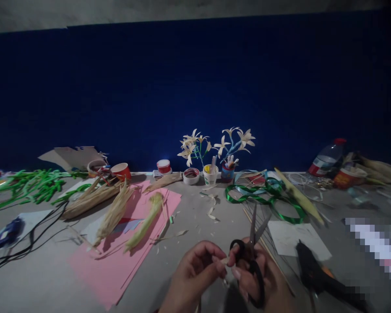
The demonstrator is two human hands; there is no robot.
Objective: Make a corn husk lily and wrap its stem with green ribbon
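Note:
My right hand [260, 278] grips black-handled scissors [252, 248], their blades slightly apart and pointing away from me. My left hand [197, 271] pinches a small pale strip of corn husk [224, 261] right beside the scissor handles. Both hands are low at the near edge of the grey table [45, 282]. Small husk scraps [211, 213] lie on the table just beyond them.
Pink paper [117, 265] with corn husks [114, 213] lies to the left, green strips [29, 187] and black cables [35, 234] farther left. Green ribbon [267, 195], thin sticks, white paper [296, 239] and a black glue gun [319, 274] lie right. Cups and husk flowers [215, 148] stand by the blue wall.

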